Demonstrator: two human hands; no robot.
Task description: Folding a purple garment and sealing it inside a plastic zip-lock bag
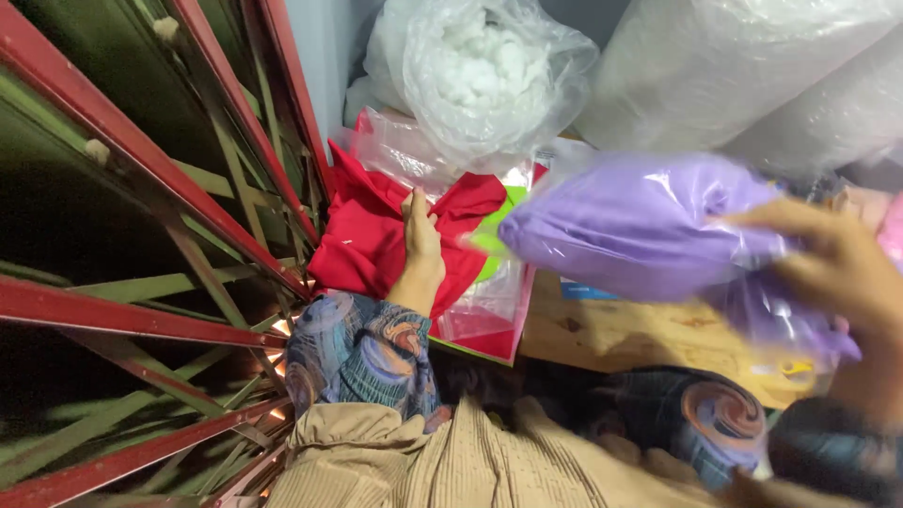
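folded cloth [362, 240] lies left of the bagged pillow [640, 226], stuffing bag [480, 71] behind both.

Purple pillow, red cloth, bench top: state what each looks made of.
Purple pillow: soft stuffed fabric in a clear glossy plastic bag, judging by shiny crinkles; right hand holds it. Red cloth: matte woven fabric, folds softly under left hand. Bench top: bare wood, probably unfinished, with visible grain and knots.

Purple bagged pillow [640, 226] aloft; red cloth [372, 235] crumpled
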